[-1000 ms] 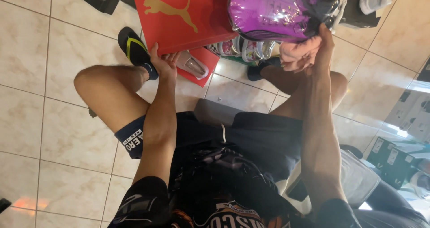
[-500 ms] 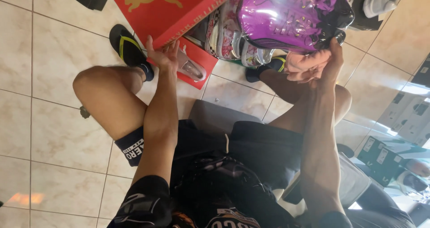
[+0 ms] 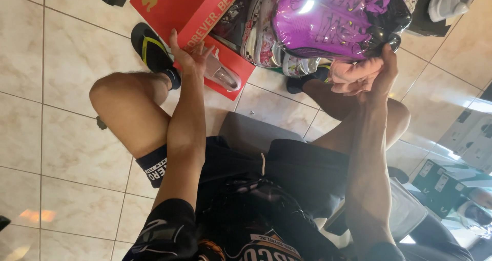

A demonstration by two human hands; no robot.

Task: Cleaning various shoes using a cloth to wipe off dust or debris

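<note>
The right hand (image 3: 366,74) grips a shiny purple shoe (image 3: 333,22) from below, fingers closed on its dark sole edge, holding it up above the right knee. The left hand (image 3: 189,56) is spread open, fingertips touching the edge of a red shoebox (image 3: 179,4) on the tiled floor (image 3: 66,61). Just beside that hand lies a clear plastic insert (image 3: 223,75). More shoes (image 3: 259,35) sit behind the purple one.

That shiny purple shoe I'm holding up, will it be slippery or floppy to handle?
The purple shoe looks glossy, so probably somewhat slick. It keeps its shape while the right hand grips one end, so likely fairly stiff and light.
</note>
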